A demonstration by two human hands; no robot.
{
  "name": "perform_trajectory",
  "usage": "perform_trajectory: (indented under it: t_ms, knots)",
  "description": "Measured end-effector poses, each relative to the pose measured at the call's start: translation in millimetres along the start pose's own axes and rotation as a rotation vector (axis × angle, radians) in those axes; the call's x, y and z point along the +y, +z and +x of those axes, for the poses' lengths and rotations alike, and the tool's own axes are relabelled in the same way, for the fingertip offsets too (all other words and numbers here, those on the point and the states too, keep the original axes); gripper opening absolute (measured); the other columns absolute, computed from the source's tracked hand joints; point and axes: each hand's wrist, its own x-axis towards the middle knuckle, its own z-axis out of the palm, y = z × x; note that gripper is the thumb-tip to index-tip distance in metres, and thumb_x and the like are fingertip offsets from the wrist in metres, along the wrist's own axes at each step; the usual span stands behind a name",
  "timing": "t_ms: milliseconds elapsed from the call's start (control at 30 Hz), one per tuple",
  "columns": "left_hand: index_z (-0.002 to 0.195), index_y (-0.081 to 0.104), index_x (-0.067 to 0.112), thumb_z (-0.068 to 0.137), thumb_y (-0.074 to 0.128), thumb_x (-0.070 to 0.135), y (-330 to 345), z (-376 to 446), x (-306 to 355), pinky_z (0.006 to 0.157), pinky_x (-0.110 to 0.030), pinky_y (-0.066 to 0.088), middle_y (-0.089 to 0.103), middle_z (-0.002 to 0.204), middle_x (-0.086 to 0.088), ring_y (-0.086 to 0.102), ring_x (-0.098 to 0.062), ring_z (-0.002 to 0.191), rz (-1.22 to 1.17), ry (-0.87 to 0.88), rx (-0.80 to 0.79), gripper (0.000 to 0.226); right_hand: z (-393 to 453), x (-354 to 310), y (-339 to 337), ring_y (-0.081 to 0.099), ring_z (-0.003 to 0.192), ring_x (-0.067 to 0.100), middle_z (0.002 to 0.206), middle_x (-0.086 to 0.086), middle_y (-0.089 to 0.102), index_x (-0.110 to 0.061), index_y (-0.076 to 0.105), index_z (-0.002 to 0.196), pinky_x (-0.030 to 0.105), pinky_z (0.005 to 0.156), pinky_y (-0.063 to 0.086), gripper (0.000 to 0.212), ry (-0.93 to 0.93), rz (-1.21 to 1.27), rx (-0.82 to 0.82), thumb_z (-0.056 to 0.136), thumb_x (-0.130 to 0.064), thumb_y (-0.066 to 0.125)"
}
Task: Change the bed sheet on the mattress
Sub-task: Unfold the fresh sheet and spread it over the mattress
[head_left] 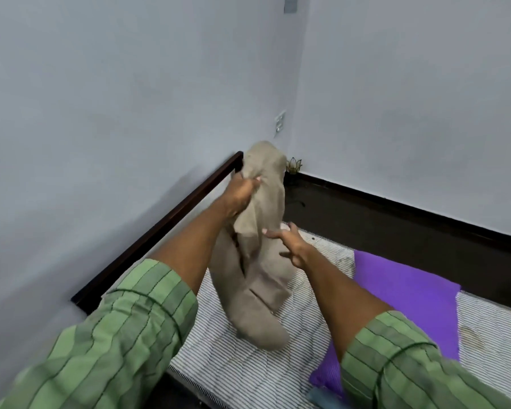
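Observation:
A bundled beige bed sheet [260, 278] hangs in a long roll above the striped mattress [292, 349], its lower end resting on the mattress. My left hand [241, 196] grips the sheet near its top, lifting it up. My right hand [291, 245] is beside the sheet's middle, fingers spread, its fingertips touching the cloth without holding it. Both arms wear green striped sleeves.
A purple mat [407, 296] lies across the mattress on the right. A dark wooden bed frame [171, 219] runs along the grey wall on the left. Dark floor [381, 225] lies beyond the bed, with a small gold ornament [294, 165] in the corner.

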Motion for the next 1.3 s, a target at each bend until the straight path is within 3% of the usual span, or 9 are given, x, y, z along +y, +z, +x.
perform_trajectory:
  t_ms: [100, 367, 533, 700, 833, 967, 1100, 1200, 1300]
  knots:
    - [0.108, 0.065, 0.013, 0.097, 0.062, 0.006, 24.5, -9.2, 5.9, 0.095, -0.037, 0.055, 0.071, 0.1, -0.003, 0.068, -0.024, 0.1, 0.12, 0.064, -0.045, 0.013, 8.3, -21.6, 2.2, 0.059, 0.125, 0.012, 0.135, -0.014, 0.061, -0.03, 0.033, 0.154, 0.044, 0.107, 0.049, 0.105, -0.266, 0.108, -0.128, 0.069, -0.013, 0.093]
    - [0.114, 0.07, 0.017, 0.105, 0.044, 0.049, 29.6, -5.4, 26.4, 0.079, -0.032, 0.051, 0.073, 0.105, -0.007, 0.068, -0.017, 0.083, 0.077, -0.167, -0.391, 0.043, -0.9, -48.8, -10.4, 0.071, 0.086, 0.033, 0.092, 0.015, 0.074, -0.004, 0.073, 0.089, 0.04, 0.089, 0.056, 0.022, -0.208, 0.552, -0.068, 0.075, -0.015, 0.059]
    - [0.108, 0.075, 0.018, 0.092, 0.068, 0.007, 12.6, 11.8, -15.6, 0.091, -0.037, 0.058, 0.075, 0.109, -0.004, 0.072, -0.021, 0.099, 0.241, 0.202, 0.057, 0.02, 23.8, -44.7, -32.7, 0.061, 0.083, 0.034, 0.087, 0.016, 0.061, -0.008, 0.057, 0.077, 0.04, 0.091, 0.053, 0.034, -0.294, 0.806, 0.007, 0.045, -0.019, 0.065]
    - [0.151, 0.047, 0.022, 0.085, 0.069, 0.07, -5.5, -7.1, -47.6, 0.106, -0.036, 0.04, 0.05, 0.146, 0.005, 0.047, -0.019, 0.134, 0.183, -0.149, -0.115, 0.084, 19.4, -56.0, -59.1, 0.067, 0.069, 0.026, 0.07, 0.014, 0.066, -0.003, 0.061, 0.072, 0.03, 0.073, 0.059, 0.02, -0.413, 0.878, 0.01, 0.06, -0.019, 0.064]
    - [0.123, 0.069, 0.024, 0.07, 0.086, 0.057, 1.2, -16.3, -59.9, 0.095, -0.035, 0.044, 0.069, 0.127, 0.01, 0.057, -0.018, 0.126, 0.108, -0.064, -0.256, 0.065, 22.1, -50.4, -71.0, 0.055, 0.087, 0.019, 0.083, 0.005, 0.061, -0.013, 0.063, 0.077, 0.028, 0.087, 0.047, 0.026, -0.413, 0.847, -0.012, 0.056, -0.02, 0.075]
    - [0.121, 0.066, 0.03, 0.059, 0.099, 0.03, 15.6, -12.5, -49.7, 0.097, -0.027, 0.053, 0.071, 0.125, 0.007, 0.064, -0.013, 0.119, 0.024, 0.154, -0.144, 0.07, -5.4, -56.0, -71.8, 0.058, 0.081, 0.014, 0.073, -0.003, 0.065, -0.018, 0.055, 0.082, 0.024, 0.079, 0.051, 0.026, -0.325, 0.88, 0.101, 0.099, -0.015, 0.035]
    - [0.118, 0.07, 0.023, 0.061, 0.095, 0.023, 23.4, 1.7, -37.6, 0.096, -0.035, 0.056, 0.072, 0.124, -0.007, 0.068, -0.023, 0.114, -0.068, 0.16, -0.16, 0.062, -13.4, -72.4, -68.1, 0.07, 0.065, 0.018, 0.067, 0.006, 0.069, -0.012, 0.07, 0.057, 0.025, 0.069, 0.057, 0.038, -0.415, 0.822, 0.172, 0.08, -0.015, 0.04]
    - [0.081, 0.068, 0.018, 0.083, 0.083, 0.019, 26.2, 7.9, -33.9, 0.075, -0.04, 0.052, 0.068, 0.084, -0.011, 0.062, -0.025, 0.08, 0.04, 0.197, 0.035, 0.015, -13.8, -64.5, -60.9, 0.071, 0.07, 0.028, 0.083, 0.015, 0.069, -0.007, 0.068, 0.072, 0.034, 0.078, 0.056, 0.031, -0.349, 0.893, 0.053, 0.084, -0.015, 0.041]
    - [0.08, 0.066, 0.016, 0.09, 0.08, 0.016, 22.9, 3.8, -34.7, 0.071, -0.034, 0.054, 0.067, 0.081, -0.01, 0.063, -0.016, 0.069, 0.042, 0.219, 0.096, 0.017, -13.4, -56.6, -55.4, 0.07, 0.077, 0.03, 0.091, 0.013, 0.068, -0.009, 0.065, 0.085, 0.037, 0.081, 0.056, 0.021, -0.325, 0.93, 0.072, 0.08, -0.013, 0.044]
